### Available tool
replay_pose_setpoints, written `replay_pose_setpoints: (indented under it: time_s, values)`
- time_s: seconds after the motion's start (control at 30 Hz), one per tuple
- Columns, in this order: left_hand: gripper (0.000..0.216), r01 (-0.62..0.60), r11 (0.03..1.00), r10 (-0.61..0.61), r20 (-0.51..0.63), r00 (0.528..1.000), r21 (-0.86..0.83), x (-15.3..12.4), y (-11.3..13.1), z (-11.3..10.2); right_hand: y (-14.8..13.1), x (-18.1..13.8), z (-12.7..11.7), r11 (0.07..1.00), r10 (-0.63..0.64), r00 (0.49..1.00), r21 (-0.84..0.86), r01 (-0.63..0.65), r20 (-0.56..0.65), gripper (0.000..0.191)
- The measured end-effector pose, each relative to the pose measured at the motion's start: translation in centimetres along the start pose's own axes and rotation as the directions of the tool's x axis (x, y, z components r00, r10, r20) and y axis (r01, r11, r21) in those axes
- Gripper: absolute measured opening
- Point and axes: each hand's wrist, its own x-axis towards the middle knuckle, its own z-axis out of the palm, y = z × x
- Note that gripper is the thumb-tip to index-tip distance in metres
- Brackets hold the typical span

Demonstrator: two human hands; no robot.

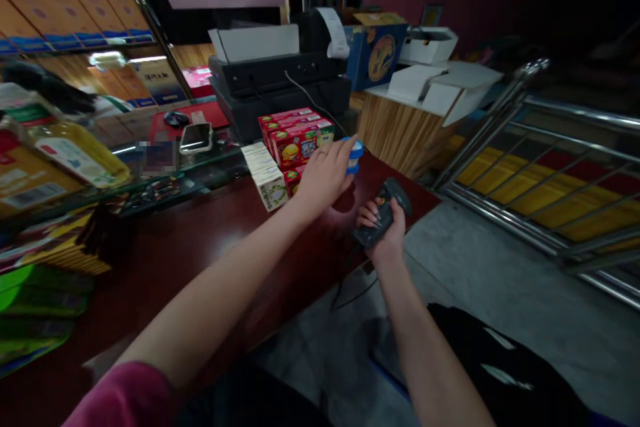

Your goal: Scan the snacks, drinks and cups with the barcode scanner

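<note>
My left hand (325, 173) reaches across the dark red counter (225, 273), its fingers closed around a small container with a blue lid (355, 150). Part of that container is hidden behind the fingers. In my right hand (387, 227) is a black barcode scanner (384, 213), gripped by its handle, with a cable hanging below. Just left of the container stand several red boxes (293, 147) in a stack. Beside them runs a row of white packs (264, 177) with a green print on the near end.
Behind the boxes stands a black cash register (280, 80) with a paper roll. A phone (197, 138) and mouse (176, 119) lie left on glass. Oil bottles (80, 153) and green packs (40, 313) line the left side. Metal railings (550, 180) stand right, cartons (430, 90) behind.
</note>
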Motion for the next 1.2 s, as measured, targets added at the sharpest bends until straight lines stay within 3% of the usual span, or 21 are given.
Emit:
replay_pose_setpoints:
  time_s: [0.13,0.27,0.37,0.5,0.63,0.77,0.87,0.93,1.0,1.07,1.13,1.2]
  values:
    - [0.068,0.021,0.999,-0.018,0.130,0.991,-0.026,5.4,-0.4,2.3,0.2,-0.4,-0.1,0.999,-0.044,0.999,0.008,0.043,0.031,0.025]
    - [0.053,0.109,0.988,-0.137,0.284,0.949,0.113,7.2,0.2,4.6,0.1,-0.6,-0.1,0.999,-0.031,0.999,0.023,0.030,0.044,0.022]
    - [0.035,0.169,0.979,-0.192,0.227,0.955,0.118,7.6,0.8,5.5,0.1,-0.5,0.0,1.000,-0.018,0.999,0.025,0.017,0.044,0.021]
    - [0.045,0.222,0.975,-0.219,0.166,0.962,-0.005,7.2,0.5,6.4,0.3,-0.5,-0.1,0.999,-0.027,0.999,0.030,0.026,0.036,0.020]
    - [0.049,0.240,0.952,-0.219,0.122,0.968,-0.191,6.3,-0.4,7.2,0.4,-0.5,-0.2,0.999,-0.040,0.997,0.036,0.038,0.063,0.020]
    - [0.041,0.193,0.879,-0.234,-0.041,0.971,-0.435,5.2,-0.5,6.1,0.5,-0.5,-0.1,0.999,-0.041,0.999,-0.002,0.041,0.026,0.022]
    - [0.037,0.160,0.701,-0.327,-0.113,0.938,-0.695,2.7,-0.4,3.0,0.4,-0.6,-0.2,1.000,-0.023,0.999,-0.014,0.023,0.024,0.023]
    - [0.032,0.177,0.465,-0.433,-0.049,0.900,-0.867,-0.5,-0.5,0.1,0.3,-1.0,-0.3,1.000,-0.006,0.998,-0.022,0.007,0.062,0.025]
    - [0.031,0.253,0.129,-0.568,0.137,0.812,-0.959,-4.8,-0.9,-3.0,0.4,-1.5,-0.5,0.999,0.013,0.994,-0.047,-0.008,0.108,0.027]
    - [0.037,0.312,-0.179,-0.620,0.353,0.701,-0.933,-9.7,-1.6,-5.9,1.1,-2.1,-0.3,0.995,0.039,0.991,-0.092,-0.027,0.131,0.029]
    - [0.040,0.305,-0.342,-0.648,0.458,0.608,-0.889,-14.7,-2.7,-8.2,2.7,-2.8,0.2,0.984,0.107,0.986,-0.153,-0.088,0.127,0.028]
    - [0.036,0.268,-0.399,-0.704,0.481,0.522,-0.877,-19.1,-3.9,-10.1,5.3,-3.7,1.1,0.957,0.216,0.969,-0.221,-0.187,0.120,0.027]
